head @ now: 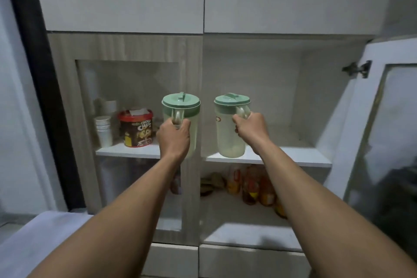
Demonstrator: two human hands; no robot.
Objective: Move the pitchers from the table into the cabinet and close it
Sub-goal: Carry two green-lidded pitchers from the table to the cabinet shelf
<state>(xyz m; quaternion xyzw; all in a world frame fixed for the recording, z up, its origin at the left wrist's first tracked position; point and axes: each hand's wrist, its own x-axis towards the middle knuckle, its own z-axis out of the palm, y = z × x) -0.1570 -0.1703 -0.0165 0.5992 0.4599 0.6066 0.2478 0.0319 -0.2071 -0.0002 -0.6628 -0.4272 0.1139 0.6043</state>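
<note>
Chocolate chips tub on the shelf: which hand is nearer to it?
Left. The left hand grips a pitcher handle just right of the tub; the right hand holds the other pitcher farther right, before the open compartment.

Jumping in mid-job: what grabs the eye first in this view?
Two green-lidded pitchers held up by their handles at centre: the left pitcher in the left hand, before the closed glass door; the right pitcher in the right hand, at the open compartment's shelf. The open door stands far right.

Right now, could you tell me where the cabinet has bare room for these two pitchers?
The open right-hand shelf is bare from the right pitcher to the side wall. Behind the closed glass door, cups and a tub crowd it.
</note>
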